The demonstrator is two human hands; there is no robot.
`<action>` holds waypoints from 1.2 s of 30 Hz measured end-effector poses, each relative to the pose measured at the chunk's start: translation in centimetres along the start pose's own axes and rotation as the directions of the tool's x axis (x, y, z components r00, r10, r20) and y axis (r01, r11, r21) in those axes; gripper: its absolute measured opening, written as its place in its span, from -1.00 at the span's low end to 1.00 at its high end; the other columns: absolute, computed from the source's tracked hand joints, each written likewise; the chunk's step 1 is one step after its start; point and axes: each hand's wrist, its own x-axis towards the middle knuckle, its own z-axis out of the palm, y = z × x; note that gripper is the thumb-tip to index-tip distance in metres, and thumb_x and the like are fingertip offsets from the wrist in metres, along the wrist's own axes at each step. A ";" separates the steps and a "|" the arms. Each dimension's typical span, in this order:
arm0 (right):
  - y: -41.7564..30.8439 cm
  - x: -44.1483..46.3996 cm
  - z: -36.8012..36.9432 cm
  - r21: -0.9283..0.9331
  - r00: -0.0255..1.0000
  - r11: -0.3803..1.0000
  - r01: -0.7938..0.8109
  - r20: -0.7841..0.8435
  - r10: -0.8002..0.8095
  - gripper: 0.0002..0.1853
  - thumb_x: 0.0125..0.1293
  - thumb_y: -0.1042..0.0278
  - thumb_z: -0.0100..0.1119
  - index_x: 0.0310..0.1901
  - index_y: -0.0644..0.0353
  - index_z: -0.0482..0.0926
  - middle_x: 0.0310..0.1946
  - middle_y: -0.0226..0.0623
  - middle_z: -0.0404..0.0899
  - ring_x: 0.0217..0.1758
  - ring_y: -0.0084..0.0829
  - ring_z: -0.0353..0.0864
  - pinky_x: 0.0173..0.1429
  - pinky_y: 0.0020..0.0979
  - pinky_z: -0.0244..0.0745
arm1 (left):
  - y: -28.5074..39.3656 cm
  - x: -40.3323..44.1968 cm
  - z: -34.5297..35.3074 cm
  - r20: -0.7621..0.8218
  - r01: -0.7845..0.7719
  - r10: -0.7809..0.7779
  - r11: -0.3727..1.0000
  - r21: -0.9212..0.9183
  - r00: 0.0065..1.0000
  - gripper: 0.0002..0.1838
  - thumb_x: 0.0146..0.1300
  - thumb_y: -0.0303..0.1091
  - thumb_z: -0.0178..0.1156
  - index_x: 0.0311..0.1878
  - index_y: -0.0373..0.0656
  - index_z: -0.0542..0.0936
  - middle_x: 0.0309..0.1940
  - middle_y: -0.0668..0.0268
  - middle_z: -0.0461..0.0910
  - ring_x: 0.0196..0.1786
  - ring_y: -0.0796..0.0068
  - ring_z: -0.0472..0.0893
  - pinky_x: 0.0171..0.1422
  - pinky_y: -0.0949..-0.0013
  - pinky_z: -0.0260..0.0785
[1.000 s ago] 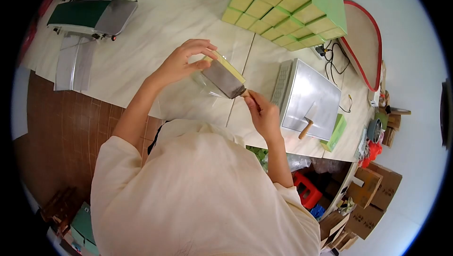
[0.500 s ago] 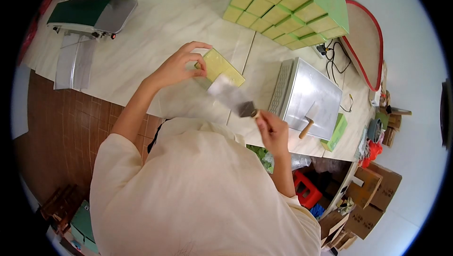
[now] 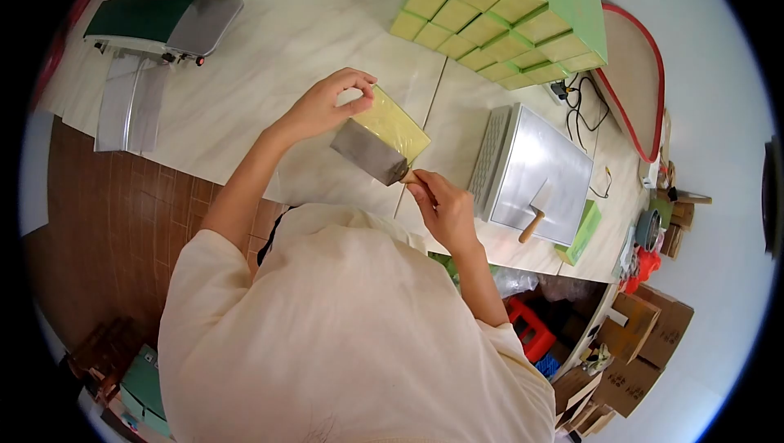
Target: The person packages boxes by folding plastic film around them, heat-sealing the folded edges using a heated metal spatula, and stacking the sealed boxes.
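A flat yellow-green box (image 3: 394, 126) with shiny clear film over it lies on the table, tilted in my view. My left hand (image 3: 331, 104) is at its upper left end, thumb and fingers curled together on the corner; whether they pinch the box or only its film is hard to see. In my right hand (image 3: 445, 208) is the wooden handle of a scraper (image 3: 369, 151). Its wide metal blade lies along the near long edge of the box, overlapping it in view.
Stacked green boxes (image 3: 506, 22) stand at the back. Right of my hands is a metal-topped appliance (image 3: 543, 173) with a small trowel (image 3: 536, 210) on it, beside a green box (image 3: 580, 233). A machine with a green belt (image 3: 135, 22) stands far left. Black cables (image 3: 590, 108) trail behind.
The scraper has swung from the box's near right end to its near long edge. My right hand moved left; my left hand shifted slightly right and its fingers closed further.
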 end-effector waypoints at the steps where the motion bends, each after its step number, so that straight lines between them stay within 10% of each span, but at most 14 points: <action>1: 0.2 0.1 0.0 -0.004 1.000 1.000 -0.018 0.001 0.018 -0.85 0.32 0.37 0.30 -0.17 0.25 0.62 -0.43 -0.25 0.67 -0.54 -0.34 0.63 -0.47 -0.40 0.46 | -0.8 -0.1 0.3 -0.027 0.060 -0.067 0.977 -0.204 0.997 -0.72 0.40 -0.14 0.16 -0.06 -0.17 0.56 0.25 0.29 0.49 0.33 0.32 0.43 0.42 0.22 0.23; 8: 0.5 0.6 -0.4 -0.033 0.996 0.996 -0.085 -0.031 0.084 -0.83 0.33 0.35 0.28 -0.13 0.25 0.62 -0.37 -0.22 0.69 -0.50 -0.29 0.66 -0.40 -0.38 0.51 | -4.1 -0.2 5.5 -0.176 -0.065 -0.081 0.716 -0.695 0.981 -0.05 0.39 0.47 -0.57 0.38 -0.19 0.34 0.28 0.26 0.45 0.42 0.35 0.33 0.54 0.20 0.04; 25: 1.4 1.2 -0.9 -0.168 0.993 0.983 -0.078 -0.102 0.062 -0.79 0.32 0.40 0.27 -0.03 0.18 0.61 -0.45 -0.28 0.58 -0.56 -0.25 0.54 -0.52 -0.31 0.39 | -6.9 0.4 7.0 -0.207 -0.033 -0.146 0.739 -0.673 0.967 0.04 0.37 0.47 -0.71 0.32 -0.19 0.48 0.25 0.26 0.53 0.35 0.34 0.41 0.52 0.20 0.07; 36: 1.7 0.8 -0.7 -0.216 0.994 0.974 -0.064 -0.101 0.043 -0.78 0.31 0.40 0.29 -0.02 0.18 0.61 -0.49 -0.26 0.54 -0.56 -0.23 0.51 -0.51 -0.29 0.39 | -9.6 1.2 10.4 -0.389 -0.123 -0.194 0.745 -0.655 0.900 -0.06 0.39 0.45 -0.45 0.14 -0.28 0.56 0.05 0.21 0.64 0.07 0.40 0.57 0.24 0.30 0.38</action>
